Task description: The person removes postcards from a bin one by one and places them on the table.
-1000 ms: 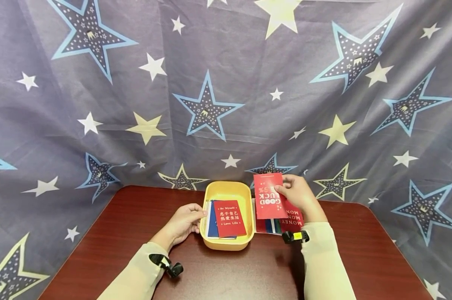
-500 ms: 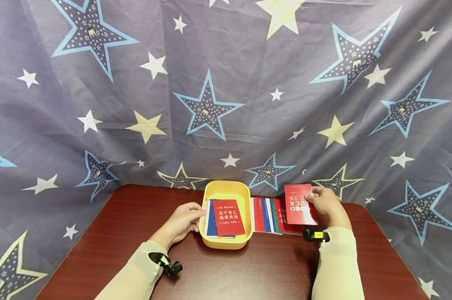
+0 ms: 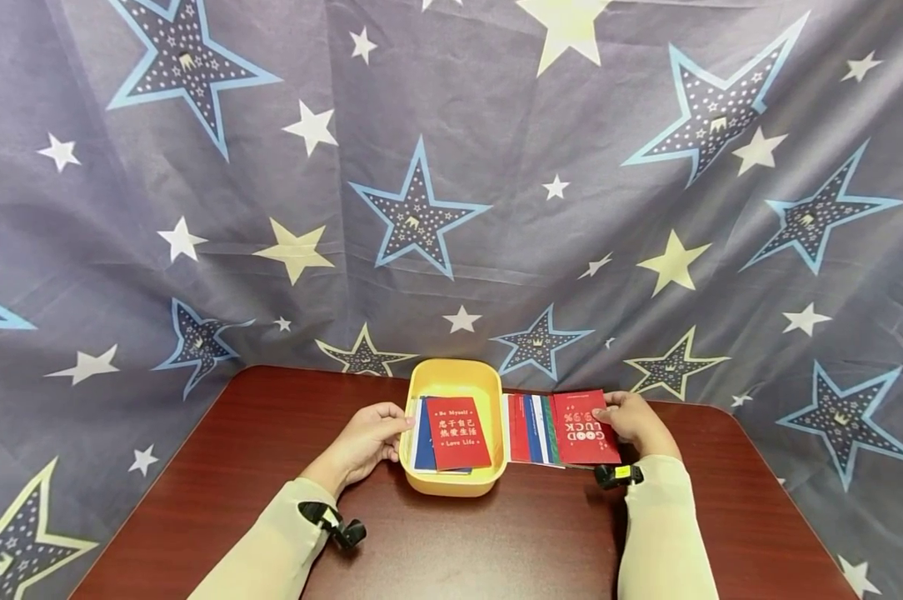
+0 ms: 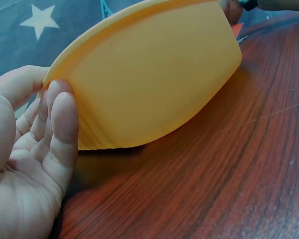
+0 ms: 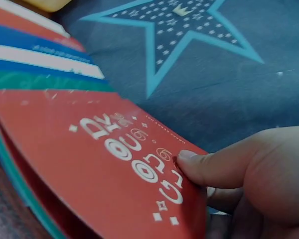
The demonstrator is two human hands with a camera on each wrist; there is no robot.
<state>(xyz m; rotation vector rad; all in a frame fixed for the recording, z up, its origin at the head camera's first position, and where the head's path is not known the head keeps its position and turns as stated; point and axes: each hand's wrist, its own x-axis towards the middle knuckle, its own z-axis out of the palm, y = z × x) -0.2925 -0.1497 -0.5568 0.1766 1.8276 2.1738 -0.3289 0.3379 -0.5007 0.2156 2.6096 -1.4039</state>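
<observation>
My left hand [image 3: 369,443] pinches the left rim of a yellow plastic tub [image 3: 453,490], thumb over the edge and fingers against the outer wall. Inside the tub lies a red card [image 3: 462,454] lettered "Be Myself", on top of blue and white cards. To the right, my right hand [image 3: 635,421] pinches the right edge of a red "GOOD LUCK" card [image 3: 586,437], its thumb on the printed face. That card lies over the right end of an overlapping row of red, blue, white and green cards [image 3: 530,429] beside the tub. In the right wrist view a gap shows under its near edge.
A dark red wooden table [image 3: 451,550] carries everything. Behind its far edge hangs a grey curtain [image 3: 391,308] printed with stars. The tub stands directly left of the card row. Both wrists wear black camera mounts [image 3: 331,525].
My right hand carried the "GOOD LUCK" card rightward from near the tub, then lowered it onto the right end of the row, slightly back left. The left hand stayed at the tub rim.
</observation>
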